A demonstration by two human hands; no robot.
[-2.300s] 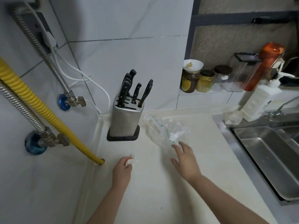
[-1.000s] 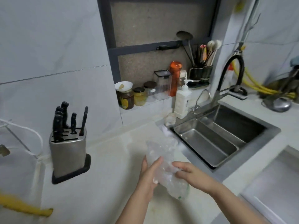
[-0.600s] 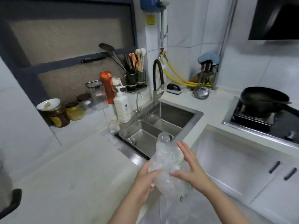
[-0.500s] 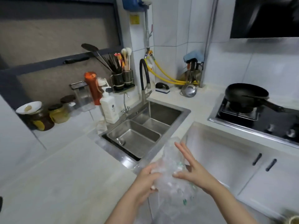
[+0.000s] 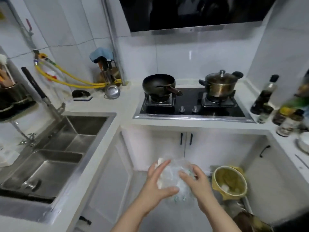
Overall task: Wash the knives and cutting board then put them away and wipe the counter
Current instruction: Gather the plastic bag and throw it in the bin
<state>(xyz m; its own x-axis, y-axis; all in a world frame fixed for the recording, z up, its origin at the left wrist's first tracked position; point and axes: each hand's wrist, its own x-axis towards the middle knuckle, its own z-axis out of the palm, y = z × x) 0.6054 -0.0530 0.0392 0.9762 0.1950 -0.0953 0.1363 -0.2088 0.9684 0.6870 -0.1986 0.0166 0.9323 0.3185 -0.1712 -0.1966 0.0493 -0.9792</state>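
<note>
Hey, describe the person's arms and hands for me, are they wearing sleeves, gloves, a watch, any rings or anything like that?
Both forearms are bare as far as the frame shows, with no sleeve in view. The left hand and right hand wear no gloves. No watch, bracelet or wristband shows on either wrist, and no ring can be made out, though the picture is somewhat blurred.

I see my left hand (image 5: 157,182) and right hand (image 5: 196,181) held close together, palms facing, fingers bent, arms reaching out.
</note>
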